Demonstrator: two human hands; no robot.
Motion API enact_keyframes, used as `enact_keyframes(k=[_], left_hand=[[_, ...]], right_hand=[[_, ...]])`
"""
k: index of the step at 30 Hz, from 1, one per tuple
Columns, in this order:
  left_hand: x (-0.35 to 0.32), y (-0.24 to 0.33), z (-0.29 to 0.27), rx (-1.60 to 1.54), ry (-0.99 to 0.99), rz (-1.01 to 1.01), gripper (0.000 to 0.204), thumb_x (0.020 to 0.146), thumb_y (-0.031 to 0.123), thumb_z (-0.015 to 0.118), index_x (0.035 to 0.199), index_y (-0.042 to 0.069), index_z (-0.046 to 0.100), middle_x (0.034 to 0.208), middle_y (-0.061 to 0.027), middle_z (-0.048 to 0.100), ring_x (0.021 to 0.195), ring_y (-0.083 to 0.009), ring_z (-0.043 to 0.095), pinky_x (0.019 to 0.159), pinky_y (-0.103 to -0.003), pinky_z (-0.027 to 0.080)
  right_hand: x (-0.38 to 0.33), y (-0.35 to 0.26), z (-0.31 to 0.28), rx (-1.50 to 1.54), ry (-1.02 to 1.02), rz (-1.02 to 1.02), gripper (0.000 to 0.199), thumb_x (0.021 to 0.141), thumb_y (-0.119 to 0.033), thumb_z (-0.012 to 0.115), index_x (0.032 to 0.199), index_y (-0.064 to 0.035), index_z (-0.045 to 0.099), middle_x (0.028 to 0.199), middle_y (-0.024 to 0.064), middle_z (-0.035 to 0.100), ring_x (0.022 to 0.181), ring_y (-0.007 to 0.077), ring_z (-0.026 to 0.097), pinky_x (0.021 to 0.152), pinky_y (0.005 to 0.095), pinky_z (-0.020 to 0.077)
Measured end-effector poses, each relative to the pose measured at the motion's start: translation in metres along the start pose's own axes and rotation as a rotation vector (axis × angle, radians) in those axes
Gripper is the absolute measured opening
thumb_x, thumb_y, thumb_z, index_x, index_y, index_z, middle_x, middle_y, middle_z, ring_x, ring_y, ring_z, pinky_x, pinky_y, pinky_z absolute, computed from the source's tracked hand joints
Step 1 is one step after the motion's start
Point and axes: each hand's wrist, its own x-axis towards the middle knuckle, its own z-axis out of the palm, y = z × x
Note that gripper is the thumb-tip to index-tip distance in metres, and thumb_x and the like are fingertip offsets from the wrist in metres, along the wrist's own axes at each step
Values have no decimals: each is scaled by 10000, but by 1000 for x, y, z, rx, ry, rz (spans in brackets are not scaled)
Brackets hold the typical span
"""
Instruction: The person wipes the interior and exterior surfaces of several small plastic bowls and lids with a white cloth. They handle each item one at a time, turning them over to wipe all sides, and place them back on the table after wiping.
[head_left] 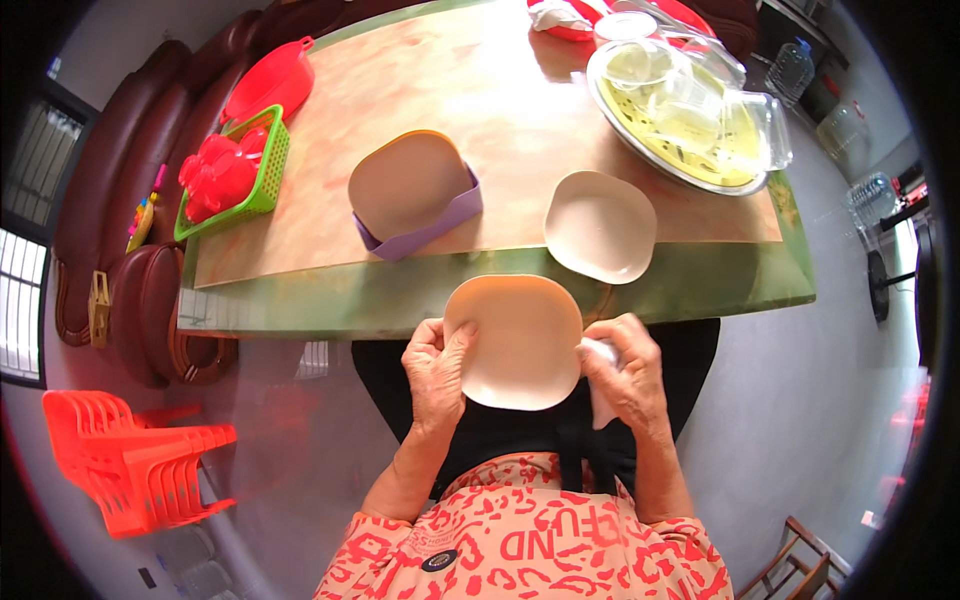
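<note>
One cream plate (513, 343) is above the lap (503, 432); the left hand (437, 372) clamps its left rim (thumb on top); the right hand (628, 372), fingers curled, clutches a white cloth (603, 409) at the right rim.

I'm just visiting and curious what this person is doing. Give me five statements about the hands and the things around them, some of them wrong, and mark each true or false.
1. The left hand holds a cream dish. True.
2. The other hand is empty. False: the right hand holds a white cloth.
3. A second dish lies on the table, right of a purple holder. True.
4. The furniture along the left is bright blue. False: the sofa there is dark red.
5. A green basket holds red things. True.
</note>
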Motion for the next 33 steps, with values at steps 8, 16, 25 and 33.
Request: enact_keyframes(k=[8, 16, 25, 33], left_hand=[[-1, -5, -4, 215, -11, 126, 185, 919, 196, 681, 862, 29, 626, 718, 47, 608, 621, -15, 512, 581, -177, 426], [-6, 18, -5, -380, -319, -372, 399, 880, -7, 538, 1276, 8, 497, 1156, -109, 610, 1023, -203, 634, 883, -348, 533], [-17, 15, -1, -188, -195, -289, 474, 812, -85, 484, 1280, -9, 480, 1143, -130, 618, 1029, -231, 642, 910, -370, 542], [-21, 4, 8, -212, -196, -329, 514, 812, -95, 446, 1315, 7, 470, 1202, -91, 585, 1087, -186, 596, 941, -345, 508]], right_hand=[[-8, -17, 7, 122, -150, -62, 278, 763, -171, 750, 968, 0, 669, 799, 104, 546, 699, 211, 554, 635, 314, 464], [-4, -9, 12, 206, -59, 50, 180, 865, -149, 655, 920, 23, 648, 781, 88, 575, 729, 189, 575, 655, 312, 464], [7, -23, 14, 401, 263, 49, 341, 868, -39, 571, 1204, -17, 518, 1084, 76, 588, 910, 151, 569, 805, 280, 481], [31, -15, 56, -154, -1, -471, 378, 821, 12, 642, 1183, -69, 570, 1136, 149, 526, 991, 281, 555, 835, 360, 480]])
